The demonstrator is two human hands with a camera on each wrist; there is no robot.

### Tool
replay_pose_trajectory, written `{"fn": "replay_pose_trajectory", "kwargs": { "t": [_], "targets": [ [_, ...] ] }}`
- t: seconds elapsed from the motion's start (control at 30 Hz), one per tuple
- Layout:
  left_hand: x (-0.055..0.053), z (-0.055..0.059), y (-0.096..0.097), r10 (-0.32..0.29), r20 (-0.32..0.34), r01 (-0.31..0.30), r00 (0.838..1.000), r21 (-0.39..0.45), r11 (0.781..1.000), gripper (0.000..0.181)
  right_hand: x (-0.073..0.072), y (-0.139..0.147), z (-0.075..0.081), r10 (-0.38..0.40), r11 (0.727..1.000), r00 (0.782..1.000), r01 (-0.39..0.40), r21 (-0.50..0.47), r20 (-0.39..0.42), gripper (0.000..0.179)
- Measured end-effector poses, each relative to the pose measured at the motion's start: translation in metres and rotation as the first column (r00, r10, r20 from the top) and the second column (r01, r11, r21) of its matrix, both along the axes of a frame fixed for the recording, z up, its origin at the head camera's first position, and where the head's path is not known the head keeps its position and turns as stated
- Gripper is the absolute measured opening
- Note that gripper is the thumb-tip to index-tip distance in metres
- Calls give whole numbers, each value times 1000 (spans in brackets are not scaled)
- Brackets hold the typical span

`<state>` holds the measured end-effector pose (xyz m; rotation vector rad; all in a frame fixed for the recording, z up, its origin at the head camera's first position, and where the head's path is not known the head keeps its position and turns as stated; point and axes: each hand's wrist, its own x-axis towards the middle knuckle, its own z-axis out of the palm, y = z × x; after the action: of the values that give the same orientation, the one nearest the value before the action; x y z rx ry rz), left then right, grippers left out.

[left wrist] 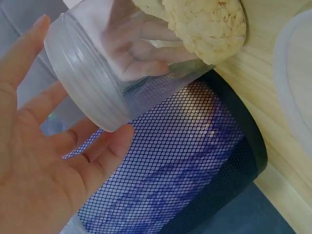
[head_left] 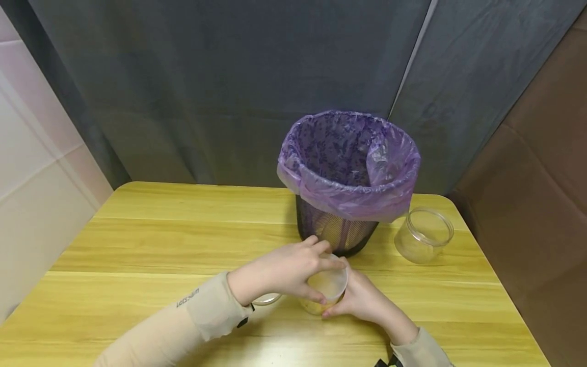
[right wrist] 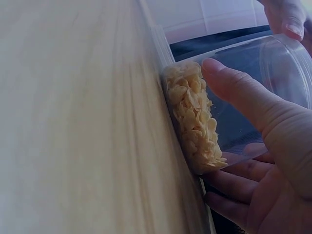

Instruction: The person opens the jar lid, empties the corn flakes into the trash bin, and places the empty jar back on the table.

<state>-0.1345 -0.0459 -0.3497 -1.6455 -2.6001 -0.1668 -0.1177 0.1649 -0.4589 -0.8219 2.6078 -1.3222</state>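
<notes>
A clear plastic jar (head_left: 326, 285) stands on the table in front of the bin, pale yellow flakes (right wrist: 191, 119) filling its lower part. My right hand (head_left: 359, 298) grips the jar's side, thumb on the near wall and fingers around the far side. From above, my left hand (head_left: 293, 267) spans the jar's top, thumb and fingers at the edge of a translucent lid (left wrist: 80, 73). On the table left of the jar lies another round lid (head_left: 266, 299), partly covered by the left forearm.
A black mesh bin (head_left: 337, 229) lined with a purple bag (head_left: 348, 201) stands just behind the jar. To its right is an open clear jar (head_left: 424, 237). The wooden table (head_left: 183, 229) ends at a grey curtain (head_left: 206, 92) at the back.
</notes>
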Motion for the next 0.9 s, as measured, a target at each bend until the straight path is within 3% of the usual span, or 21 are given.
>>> {"fn": "replay_pose_trajectory", "kwargs": {
  "t": [0.33, 0.63, 0.9],
  "targets": [
    [1, -3, 2, -8, -13, 8, 1000, -7, 1000, 70, 1, 0, 1, 0, 1000, 1000, 0, -4, -1, 102],
    [7, -9, 6, 92, -79, -90, 993, 30, 996, 64, 2, -3, 0, -37, 999, 999, 37, -13, 4, 105],
    [15, -10, 13, 189, -122, -181, 974, 74, 981, 61, 1, -3, 0, -45, 999, 999, 45, -17, 12, 103]
  ]
}}
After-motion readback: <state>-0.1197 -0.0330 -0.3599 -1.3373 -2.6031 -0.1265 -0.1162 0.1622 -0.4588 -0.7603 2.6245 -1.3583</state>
